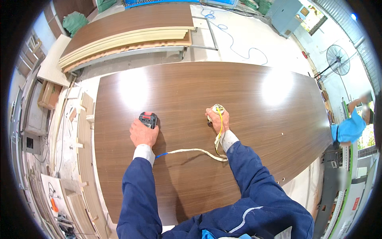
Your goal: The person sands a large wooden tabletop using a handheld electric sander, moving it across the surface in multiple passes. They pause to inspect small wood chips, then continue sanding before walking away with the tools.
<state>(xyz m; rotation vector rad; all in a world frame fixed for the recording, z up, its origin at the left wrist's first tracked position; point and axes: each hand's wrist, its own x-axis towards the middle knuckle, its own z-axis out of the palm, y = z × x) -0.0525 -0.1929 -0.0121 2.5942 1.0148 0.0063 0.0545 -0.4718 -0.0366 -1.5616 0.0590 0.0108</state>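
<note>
A wide brown wood-grain panel [187,91] lies flat before me. My left hand [144,134] is closed around a black and red cordless power tool [148,118]; its battery end faces up, and the rest is hidden under the hand. Farther right, my right hand [221,119] grips a corded hand tool [218,108] with a pale round top, standing on the panel. From that top a yellow cord [220,123] runs back over my wrist. A cream-wrapped cable [191,150] with a blue section curves across the panel between my forearms.
Beyond the panel, a stack of brown boards [131,24] rests on a metal frame. Long timber strips [85,159] stand along the left side. A fan [338,59] and a person in blue [350,129] are at the right, near a grey and green machine [338,187]. A blue hose [238,49] trails over the far floor.
</note>
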